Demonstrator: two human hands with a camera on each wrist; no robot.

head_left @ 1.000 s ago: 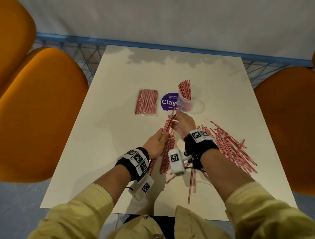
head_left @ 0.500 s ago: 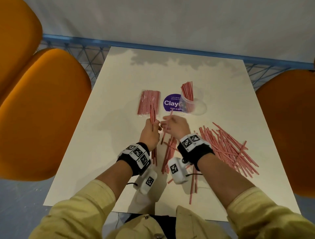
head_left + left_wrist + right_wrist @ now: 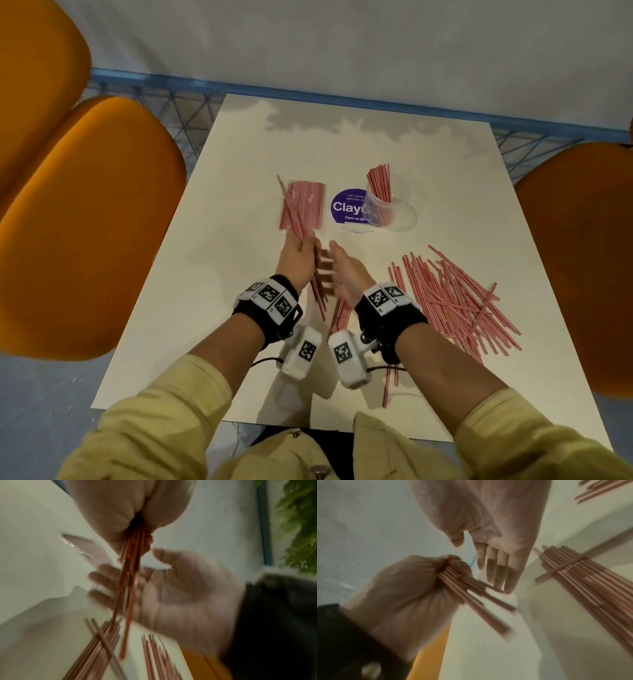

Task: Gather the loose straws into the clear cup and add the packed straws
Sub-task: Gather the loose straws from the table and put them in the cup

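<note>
My left hand [image 3: 301, 251] grips a bundle of red-and-white straws [image 3: 297, 219] near its middle, slanted up toward the far left. In the left wrist view this straw bundle [image 3: 129, 582] hangs from the fist [image 3: 130, 513]. My right hand [image 3: 337, 270] is open just right of the bundle, its fingers [image 3: 498, 569] straight and holding nothing. The clear cup [image 3: 394, 214] stands at the far centre with several straws [image 3: 378, 185] in it. The packed straws [image 3: 305, 205] lie flat to its left. A loose straw pile [image 3: 452, 301] covers the table's right side.
A purple round sticker [image 3: 347, 207] lies between the packet and the cup. A few more loose straws [image 3: 342, 313] lie under my right wrist, some [image 3: 390, 380] near the table's front edge. Orange chairs [image 3: 85, 222] flank the white table [image 3: 222, 274] on both sides.
My left hand carried the bundle left and tipped it so its top leans over the packet. My right hand let go of the straws and opened flat beside them.
</note>
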